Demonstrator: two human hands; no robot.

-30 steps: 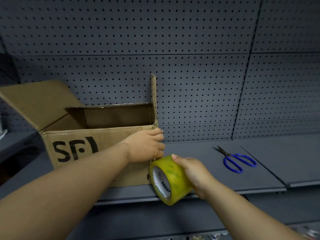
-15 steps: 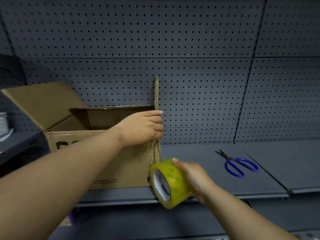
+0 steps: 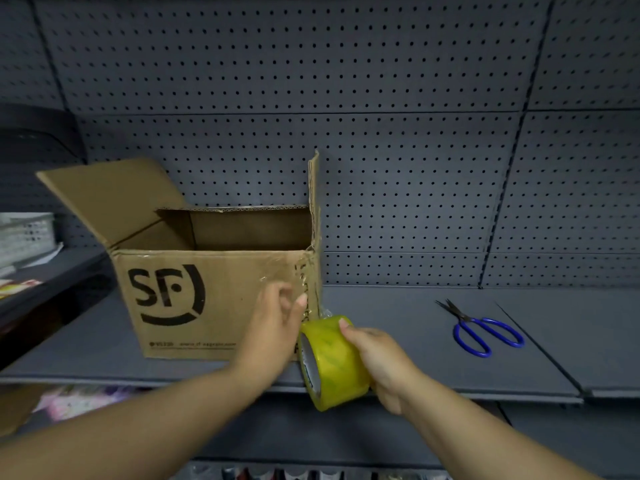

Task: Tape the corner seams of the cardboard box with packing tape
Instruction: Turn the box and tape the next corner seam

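Your right hand [image 3: 377, 358] gripped the tape roll [image 3: 332, 362] beside the cardboard box [image 3: 214, 299] on the shelf [image 3: 398, 323]; your left hand [image 3: 277, 317], fingers loose, smoothed tape at the corner. Best press firmly downward.

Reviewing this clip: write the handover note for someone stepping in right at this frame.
Left hand: open, flat against the front right corner of the cardboard box, pressing tape down.
Right hand: gripping the tape roll, just below that corner, strip uncut.
Scissors: on the shelf, right of the box.
Done: clear tape covers the corner's upper part.
Left: finish this seam, cut, tape the other corners.
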